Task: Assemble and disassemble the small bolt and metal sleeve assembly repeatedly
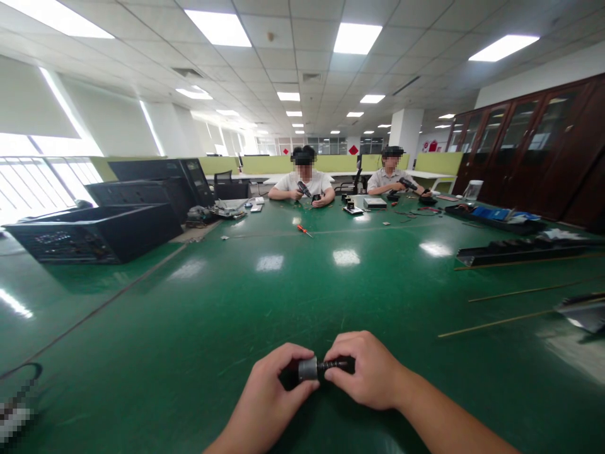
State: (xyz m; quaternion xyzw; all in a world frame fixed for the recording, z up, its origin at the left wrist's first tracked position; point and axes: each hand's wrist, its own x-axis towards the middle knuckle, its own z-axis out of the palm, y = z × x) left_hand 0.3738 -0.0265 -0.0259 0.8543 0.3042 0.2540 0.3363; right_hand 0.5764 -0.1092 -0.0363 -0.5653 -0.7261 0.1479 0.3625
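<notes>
Near the front edge of the green table, my left hand [278, 391] grips a small grey metal cylinder [308, 369], which looks like a small motor, between thumb and fingers. A dark shaft with spiral ridges [333, 364] sticks out of the cylinder's right side. My right hand [363, 369] is curled around the shaft's far end, thumb below and fingers above. Whether shaft and cylinder are one piece cannot be made out. Both hands are just above the table surface.
An orange-handled screwdriver [304, 231] lies mid-table [265, 296]. Black computer cases [101, 233] stand at the left. Long thin rods [496, 323] and black rails [520, 251] lie at the right. Across the table sit two people [302, 183], each with a power drill.
</notes>
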